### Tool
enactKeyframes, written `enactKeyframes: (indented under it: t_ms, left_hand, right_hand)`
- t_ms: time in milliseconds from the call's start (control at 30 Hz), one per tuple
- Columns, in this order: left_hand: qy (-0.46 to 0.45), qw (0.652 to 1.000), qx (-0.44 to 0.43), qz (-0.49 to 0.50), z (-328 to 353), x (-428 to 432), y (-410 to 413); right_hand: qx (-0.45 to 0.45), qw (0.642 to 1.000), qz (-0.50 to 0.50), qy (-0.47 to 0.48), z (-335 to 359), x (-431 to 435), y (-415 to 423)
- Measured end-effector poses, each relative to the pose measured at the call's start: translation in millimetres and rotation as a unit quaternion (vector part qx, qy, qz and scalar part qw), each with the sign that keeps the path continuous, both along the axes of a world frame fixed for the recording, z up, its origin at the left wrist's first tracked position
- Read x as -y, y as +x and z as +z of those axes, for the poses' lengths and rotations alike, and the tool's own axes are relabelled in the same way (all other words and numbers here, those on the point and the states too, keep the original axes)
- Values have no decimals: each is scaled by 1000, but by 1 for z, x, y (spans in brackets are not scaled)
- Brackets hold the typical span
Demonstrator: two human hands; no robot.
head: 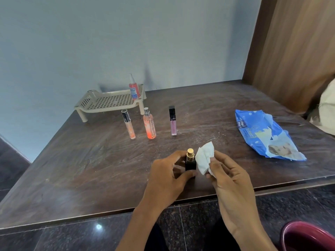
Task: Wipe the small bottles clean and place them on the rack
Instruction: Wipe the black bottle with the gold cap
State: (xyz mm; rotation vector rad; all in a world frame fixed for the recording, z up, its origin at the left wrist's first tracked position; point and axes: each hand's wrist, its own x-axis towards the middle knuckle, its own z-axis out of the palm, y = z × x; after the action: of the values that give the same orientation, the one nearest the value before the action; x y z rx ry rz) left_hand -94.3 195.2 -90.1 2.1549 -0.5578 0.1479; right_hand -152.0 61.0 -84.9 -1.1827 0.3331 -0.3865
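Observation:
My left hand [165, 175] grips a small black bottle with a gold cap [190, 161] upright above the table's near edge. My right hand [226, 175] pinches a white wipe [204, 158] that touches the bottle's right side. Further back stand a slim clear tube with orange liquid [129, 124], an orange spray bottle [149, 124] and a purple tube with a black cap [172, 121]. The beige perforated rack [108, 102] sits at the back left, and a red spray bottle [134, 87] stands on its right end.
A blue wet-wipe pack [262, 134] lies on the right of the dark wooden table [90, 160]. A wooden panel [293, 48] rises at the right. A maroon rim [308, 234] shows at the bottom right, above a dark tiled floor [72, 236].

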Motion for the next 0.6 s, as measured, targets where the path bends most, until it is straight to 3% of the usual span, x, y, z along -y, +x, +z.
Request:
enactKeyframes:
  t_ms: [267,533,600]
  left_hand:
    - [21,988,143,57,-1,8,-7]
    - [31,990,116,75,-6,8,-5]
    - [23,993,86,73,-4,8,-7]
  right_hand:
    - [11,993,-2,-116,7,-10,-6]
    - [3,945,-51,-322,15,-3,14]
    - [-24,948,-41,-316,10,0,20]
